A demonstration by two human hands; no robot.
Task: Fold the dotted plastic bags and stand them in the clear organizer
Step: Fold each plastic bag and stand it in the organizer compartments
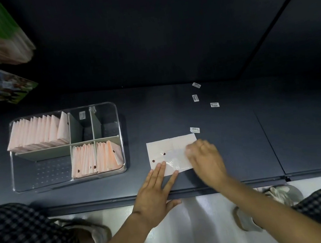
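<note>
while the left hand (154,194) lies flat with its fingers straight and a little spread, its fingertips pressing the near edge of a dotted plastic bag (171,154), the right hand (207,160) rests on the bag's right part with fingers curled down onto the plastic; it is blurred, so whether they pinch the sheet cannot be told. the bag lies spread flat on the dark table (239,142), near its front edge and to the right of the clear organizer (65,147), apart from it. folded pink bags (37,132) stand in a row in the organizer's far left compartment, and more stand in the two near right compartments. four small white labels (195,98) lie scattered on the table beyond the bag, one just beside its far right corner.
</note>
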